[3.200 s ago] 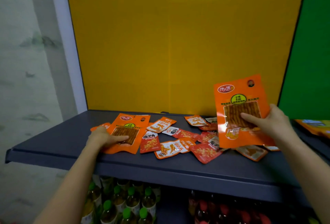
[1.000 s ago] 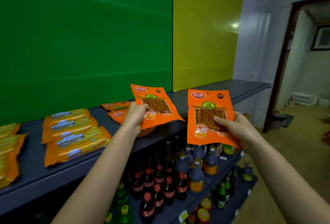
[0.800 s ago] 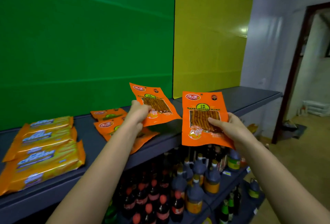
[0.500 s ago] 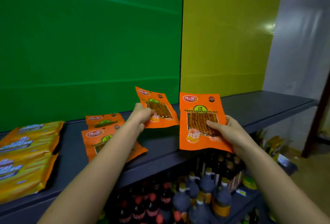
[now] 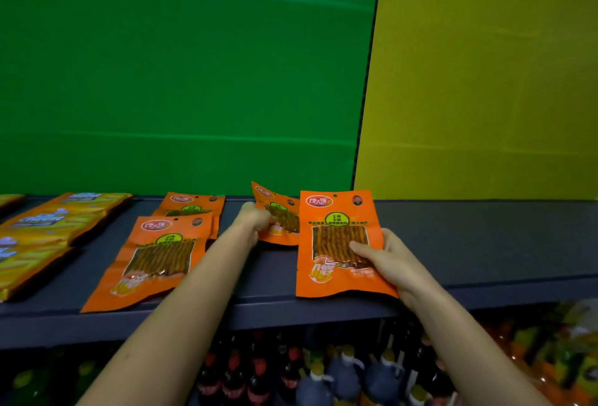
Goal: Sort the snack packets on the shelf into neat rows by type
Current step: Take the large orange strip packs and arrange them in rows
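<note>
Shelf [image 5: 485,237]: dark grey, green backboard.
Done: orange strip-snack packets [image 5: 155,256] lie flat.
Pending: our left hand [image 5: 254,219] grips a loose packet [image 5: 281,224], right hand [image 5: 391,263] a second packet [image 5: 336,211].

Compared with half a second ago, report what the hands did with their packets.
The right hand lowered the front packet toward the shelf edge. The left hand carried the rear packet farther back. Both keep gripping. The lying packets at left stayed put.
</note>
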Available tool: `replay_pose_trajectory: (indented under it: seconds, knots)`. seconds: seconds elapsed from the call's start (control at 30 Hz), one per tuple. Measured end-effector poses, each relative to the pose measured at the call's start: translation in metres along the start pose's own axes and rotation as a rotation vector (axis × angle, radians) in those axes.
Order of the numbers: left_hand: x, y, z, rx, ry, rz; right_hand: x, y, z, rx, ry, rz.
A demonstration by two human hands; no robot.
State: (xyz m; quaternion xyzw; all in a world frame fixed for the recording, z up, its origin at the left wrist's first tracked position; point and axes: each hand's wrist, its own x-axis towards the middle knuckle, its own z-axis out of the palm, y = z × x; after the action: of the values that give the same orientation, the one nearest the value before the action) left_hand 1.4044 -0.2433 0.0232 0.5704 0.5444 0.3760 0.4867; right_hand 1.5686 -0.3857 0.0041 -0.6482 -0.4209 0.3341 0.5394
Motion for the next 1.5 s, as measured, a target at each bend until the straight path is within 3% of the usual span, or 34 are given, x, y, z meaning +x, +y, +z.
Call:
replay_pose_trajectory:
  seconds: [0.2,0.4,0.7,0.97,1.27,1.5]
  knots:
    - [0.005,-0.013,0.017,0.052,0.17,-0.029,0.014,0.011,0.01,-0.07,-0.054,-0.011]
    - [0.005,-0.007,0.021,0.061,0.223,-0.011,0.02,0.006,0.027,-0.187,-0.066,-0.062]
    - [0.002,-0.007,0.024,-0.093,0.142,-0.01,0.035,0.008,0.048,-0.479,0.012,-0.093]
    - [-0.002,-0.014,0.024,0.055,0.078,0.078,0.037,0.011,0.052,-0.789,0.016,-0.123]
    - [-0.005,-0.026,0.014,0.16,0.004,0.109,0.064,0.001,0.027,-0.803,0.054,-0.084]
    - [0.0,-0.032,0.019,0.285,0.016,0.164,0.066,-0.003,0.038,-0.684,-0.129,-0.113]
